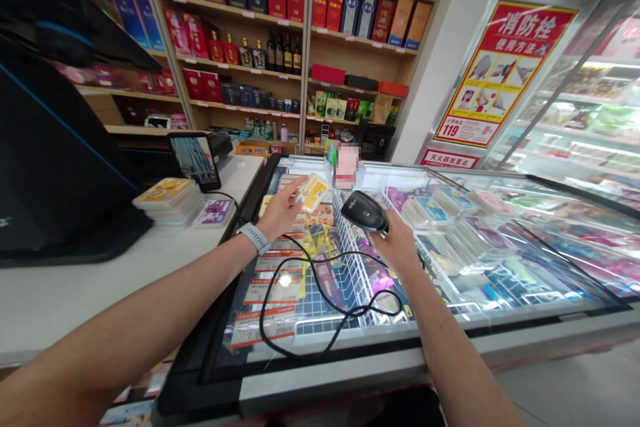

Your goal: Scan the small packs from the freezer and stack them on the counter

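A small flat package with a yellow and white label (313,193) is in my left hand (284,211), pinched at its left edge above the glass-topped freezer (370,340). My right hand (397,241) grips the handle of a black barcode scanner (365,211), whose head points left toward the package. The scanner's black cable (316,267) lies in loops over the glass. On the white counter at the left stand a stack of yellow-labelled packages (167,193) and a purple-labelled package (213,213).
Stacked packages (475,233) lie on the freezer glass at the right. A phone (194,160) stands on the counter beside a large black machine (55,127). Shelves of boxes and bottles rise behind.
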`<state>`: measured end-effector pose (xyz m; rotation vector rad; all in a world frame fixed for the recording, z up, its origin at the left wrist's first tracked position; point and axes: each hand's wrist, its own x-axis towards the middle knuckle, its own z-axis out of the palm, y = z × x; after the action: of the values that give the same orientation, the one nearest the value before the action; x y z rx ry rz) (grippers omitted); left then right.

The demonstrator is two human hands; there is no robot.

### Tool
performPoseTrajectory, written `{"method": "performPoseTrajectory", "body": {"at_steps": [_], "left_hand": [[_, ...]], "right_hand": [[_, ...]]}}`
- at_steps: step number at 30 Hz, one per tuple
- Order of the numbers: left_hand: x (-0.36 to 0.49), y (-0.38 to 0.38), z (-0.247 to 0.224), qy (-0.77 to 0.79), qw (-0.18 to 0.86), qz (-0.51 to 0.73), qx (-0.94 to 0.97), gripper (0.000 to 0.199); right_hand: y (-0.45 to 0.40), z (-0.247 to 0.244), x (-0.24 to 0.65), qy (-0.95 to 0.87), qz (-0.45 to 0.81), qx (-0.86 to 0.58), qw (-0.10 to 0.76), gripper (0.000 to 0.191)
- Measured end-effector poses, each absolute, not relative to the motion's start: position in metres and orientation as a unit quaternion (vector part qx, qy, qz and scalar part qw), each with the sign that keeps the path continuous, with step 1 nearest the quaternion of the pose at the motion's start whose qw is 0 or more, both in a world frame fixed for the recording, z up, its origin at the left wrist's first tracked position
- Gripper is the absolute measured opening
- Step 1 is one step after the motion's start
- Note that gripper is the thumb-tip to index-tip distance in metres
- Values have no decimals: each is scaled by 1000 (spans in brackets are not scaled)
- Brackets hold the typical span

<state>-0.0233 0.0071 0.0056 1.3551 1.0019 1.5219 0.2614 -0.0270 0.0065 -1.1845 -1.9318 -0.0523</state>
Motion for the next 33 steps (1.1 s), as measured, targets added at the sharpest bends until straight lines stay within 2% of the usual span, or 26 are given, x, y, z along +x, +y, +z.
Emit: {"method": "performPoseTrajectory", "body": {"at_steps": [3, 16, 25, 33], "left_hand": [[-22, 6, 6, 394, 379, 605, 579, 67], [-24, 9, 7, 396, 314, 615, 605, 55], [-26, 11, 9, 396, 340, 648, 554, 52], [-26, 10, 9, 404, 305, 635, 583, 50]], "right_hand": [[-27, 7, 261, -776, -27, -463, 427, 29], [-29, 9, 260, -788, -33, -450, 419, 28], [-30, 9, 259, -786, -28, -443, 431, 30], [-30, 8, 260, -785, -34, -449, 425, 29]]}}
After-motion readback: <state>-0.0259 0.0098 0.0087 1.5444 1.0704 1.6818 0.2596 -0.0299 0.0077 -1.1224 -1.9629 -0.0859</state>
